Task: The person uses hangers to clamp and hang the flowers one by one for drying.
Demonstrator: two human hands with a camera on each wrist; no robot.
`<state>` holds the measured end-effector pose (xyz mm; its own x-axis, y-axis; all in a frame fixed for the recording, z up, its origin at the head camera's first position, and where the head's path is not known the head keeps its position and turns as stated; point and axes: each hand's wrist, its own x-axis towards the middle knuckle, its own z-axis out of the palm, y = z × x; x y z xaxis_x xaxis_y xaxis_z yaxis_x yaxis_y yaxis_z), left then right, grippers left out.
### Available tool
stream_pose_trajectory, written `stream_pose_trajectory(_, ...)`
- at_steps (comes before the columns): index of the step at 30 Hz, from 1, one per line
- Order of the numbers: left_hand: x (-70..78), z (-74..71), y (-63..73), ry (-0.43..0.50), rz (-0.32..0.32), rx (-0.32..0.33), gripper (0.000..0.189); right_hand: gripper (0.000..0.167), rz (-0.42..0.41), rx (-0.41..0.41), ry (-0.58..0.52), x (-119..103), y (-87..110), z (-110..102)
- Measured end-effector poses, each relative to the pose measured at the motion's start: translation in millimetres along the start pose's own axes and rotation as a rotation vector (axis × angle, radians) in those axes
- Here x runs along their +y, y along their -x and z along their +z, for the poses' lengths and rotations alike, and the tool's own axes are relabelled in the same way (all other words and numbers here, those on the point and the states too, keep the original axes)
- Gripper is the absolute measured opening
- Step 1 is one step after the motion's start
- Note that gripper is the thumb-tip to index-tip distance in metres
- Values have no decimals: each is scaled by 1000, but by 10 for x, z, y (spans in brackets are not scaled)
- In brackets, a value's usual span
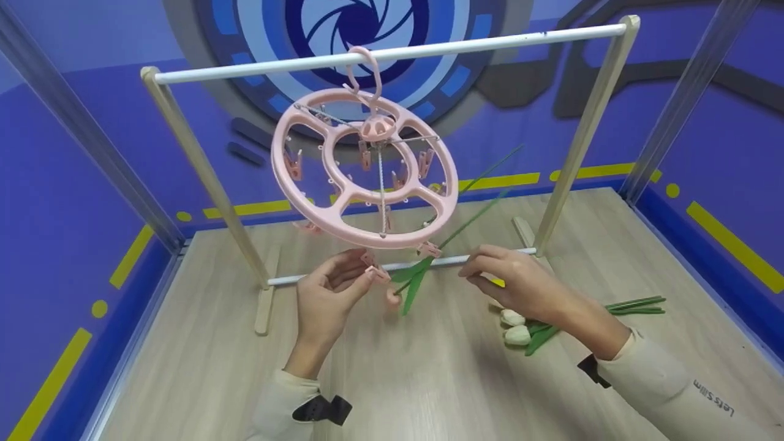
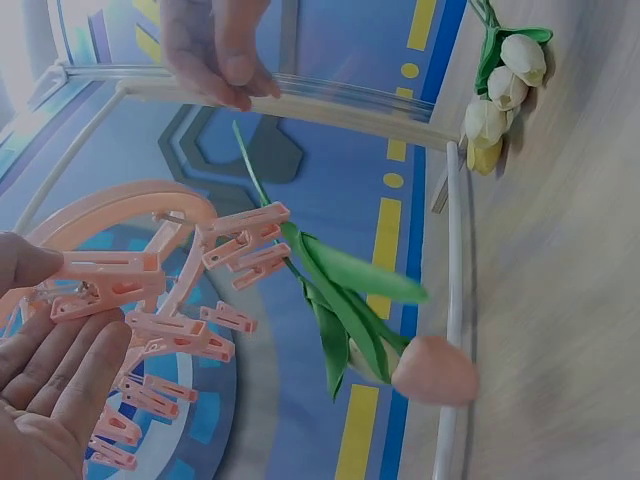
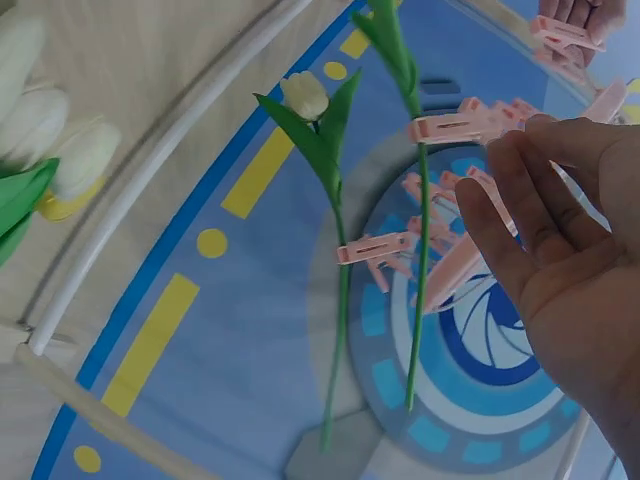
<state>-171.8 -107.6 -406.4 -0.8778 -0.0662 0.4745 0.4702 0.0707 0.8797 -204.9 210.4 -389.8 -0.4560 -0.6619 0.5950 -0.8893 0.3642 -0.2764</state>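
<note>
My left hand (image 1: 326, 303) is under the near left rim of a round pink drying hanger (image 1: 331, 222). It pinches a pink clothespin (image 2: 110, 275) between thumb and fingers. My right hand (image 1: 520, 278) hovers right of the hanger, its fingers loosely bent around nothing. Two artificial tulips hang head down from other clothespins. One has a pink bloom (image 2: 435, 370); the other has a white bloom (image 3: 304, 95). A clothespin (image 3: 375, 248) grips the white tulip's stem, and another clothespin (image 3: 460, 127) grips the second stem near my right fingertips.
The hanger's hook (image 1: 367, 67) sits over the white top bar (image 1: 465, 46) of a wooden stand (image 1: 582, 141). Several white tulips (image 1: 516, 335) and a yellow one (image 2: 485, 157) lie on the table, right of the stand's middle, below my right forearm. Patterned blue walls enclose the table.
</note>
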Motion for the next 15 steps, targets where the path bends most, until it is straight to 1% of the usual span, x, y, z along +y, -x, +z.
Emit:
stream_pose_trajectory(3,3,-14,6,9,-10,-3,36,32,12,8,22,73,75,-19)
stream_pose_trajectory(8,-4,-32,7,15,6,-4,35,33,74,-6,35,176,222,-103)
stream_pose_trajectory(12,-22,-44,9,2,12,-2,36,34,126,-23,52,254,348,-178)
stream_pose_trajectory(15,-28,-53,14,-11,11,-3,37,36,145,-16,75,306,435,-224)
